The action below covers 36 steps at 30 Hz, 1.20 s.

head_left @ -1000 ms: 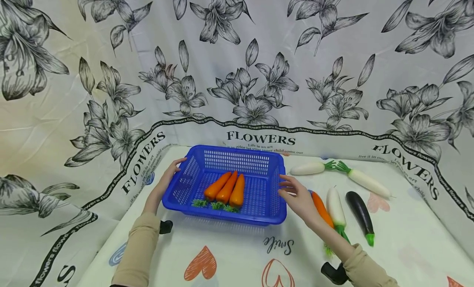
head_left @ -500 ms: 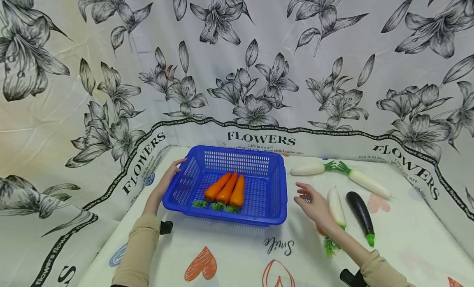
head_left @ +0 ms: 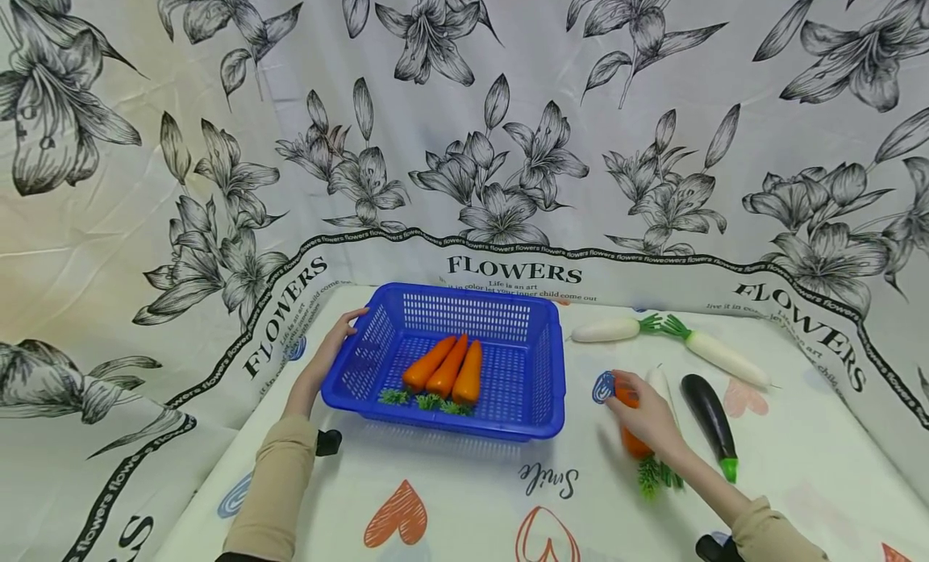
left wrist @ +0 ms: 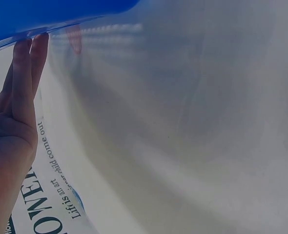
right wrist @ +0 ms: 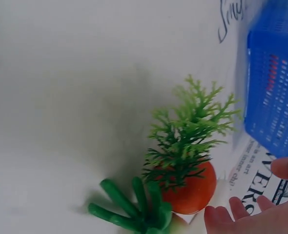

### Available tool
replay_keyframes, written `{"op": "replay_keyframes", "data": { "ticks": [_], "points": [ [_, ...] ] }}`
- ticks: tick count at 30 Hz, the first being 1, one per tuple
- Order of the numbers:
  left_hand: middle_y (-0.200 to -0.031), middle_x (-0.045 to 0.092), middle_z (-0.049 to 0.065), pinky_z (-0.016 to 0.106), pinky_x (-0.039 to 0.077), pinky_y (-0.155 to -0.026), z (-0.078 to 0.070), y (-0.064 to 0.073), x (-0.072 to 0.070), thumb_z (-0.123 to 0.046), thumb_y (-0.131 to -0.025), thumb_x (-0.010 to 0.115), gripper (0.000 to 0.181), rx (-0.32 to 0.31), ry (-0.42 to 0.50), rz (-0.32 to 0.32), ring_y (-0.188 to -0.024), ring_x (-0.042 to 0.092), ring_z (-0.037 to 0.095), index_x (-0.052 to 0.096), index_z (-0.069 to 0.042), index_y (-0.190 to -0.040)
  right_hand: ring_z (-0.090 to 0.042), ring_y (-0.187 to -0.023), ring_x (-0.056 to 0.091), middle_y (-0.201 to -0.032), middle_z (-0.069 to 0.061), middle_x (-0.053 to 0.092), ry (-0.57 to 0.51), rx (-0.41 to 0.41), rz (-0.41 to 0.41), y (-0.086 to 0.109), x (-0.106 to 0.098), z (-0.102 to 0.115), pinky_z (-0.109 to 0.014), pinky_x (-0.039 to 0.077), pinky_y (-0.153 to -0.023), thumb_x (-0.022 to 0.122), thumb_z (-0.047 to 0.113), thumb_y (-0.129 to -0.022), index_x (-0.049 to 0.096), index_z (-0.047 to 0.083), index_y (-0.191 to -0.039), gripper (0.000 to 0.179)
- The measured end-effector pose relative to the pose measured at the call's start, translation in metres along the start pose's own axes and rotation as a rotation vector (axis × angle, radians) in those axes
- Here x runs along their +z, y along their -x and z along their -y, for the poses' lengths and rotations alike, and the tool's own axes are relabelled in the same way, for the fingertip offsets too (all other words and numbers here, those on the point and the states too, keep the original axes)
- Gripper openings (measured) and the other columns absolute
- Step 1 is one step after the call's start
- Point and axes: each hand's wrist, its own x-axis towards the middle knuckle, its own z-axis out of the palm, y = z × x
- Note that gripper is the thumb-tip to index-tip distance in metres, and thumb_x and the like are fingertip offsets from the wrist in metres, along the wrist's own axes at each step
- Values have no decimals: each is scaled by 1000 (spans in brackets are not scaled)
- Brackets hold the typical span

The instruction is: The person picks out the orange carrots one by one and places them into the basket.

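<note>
A blue plastic basket [head_left: 533, 376] holds three orange carrots [head_left: 441, 368] with green tops. My left hand [head_left: 334, 344] is at its left side; in the left wrist view, straight fingers [left wrist: 23, 78] touch the basket's underside near the edge. On the right, my right hand [head_left: 649, 417] is over another carrot [head_left: 635, 443], partly covering it. The right wrist view shows this carrot's leafy top [right wrist: 185, 141] close by the spread fingers [right wrist: 237, 207]. Beside this carrot lies a white radish [head_left: 659, 378], largely hidden behind my right hand.
An eggplant [head_left: 710, 413] lies right of my right hand. Two more white radishes lie behind, one on the left [head_left: 606, 330] and one on the right [head_left: 726, 359]. A flower-printed curtain [head_left: 464, 143] stands behind the patterned tablecloth [head_left: 464, 497].
My right hand has left the basket's right side and moved right, over the loose carrot. My left hand and the basket have stayed in place.
</note>
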Motion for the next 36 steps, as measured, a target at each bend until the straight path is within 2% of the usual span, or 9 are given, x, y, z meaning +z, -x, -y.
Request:
{"op": "replay_keyframes", "data": {
  "ticks": [9, 18, 23, 28, 36],
  "points": [
    [-154, 20, 16, 25, 40, -86, 0, 0, 0, -23, -101, 23, 50, -7, 20, 3, -123, 39, 37, 24, -18, -150, -48, -122, 43, -134, -32, 46, 69, 35, 23, 1, -2, -10, -60, 36, -98, 57, 19, -91, 41, -2, -139, 55],
    [-158, 13, 13, 35, 30, -96, 1, 0, 1, -22, -99, 24, 51, 3, 2, 2, -134, 29, 38, 23, -17, -151, -48, -116, 48, -128, -33, 51, 121, -12, -11, 1, 3, -17, -58, 39, -95, 62, 13, -85, 45, -7, -134, 55],
    [-157, 14, 13, 28, 34, -92, 1, -1, 1, -22, -100, 24, 51, 2, 14, 7, -130, 33, 36, 23, -17, -151, -46, -105, 53, -120, -33, 55, 147, -39, -45, 0, 4, -21, -55, 44, -89, 64, 8, -78, 53, -9, -126, 51],
    [-156, 16, 14, 19, 37, -86, -1, -2, 1, -21, -99, 24, 52, -4, 30, 9, -125, 35, 35, 23, -17, -151, -39, -95, 56, -110, -31, 59, 165, -29, -64, 3, 6, -24, -52, 46, -82, 66, 8, -76, 61, -7, -116, 43],
    [-155, 18, 15, 21, 37, -87, 0, 0, 1, -22, -100, 24, 51, -9, 28, 5, -127, 35, 36, 23, -18, -151, -32, -85, 59, -108, -28, 64, 215, -8, -47, 3, 6, -17, -41, 46, -71, 67, 12, -78, 64, -4, -113, 39]
  ]
}}
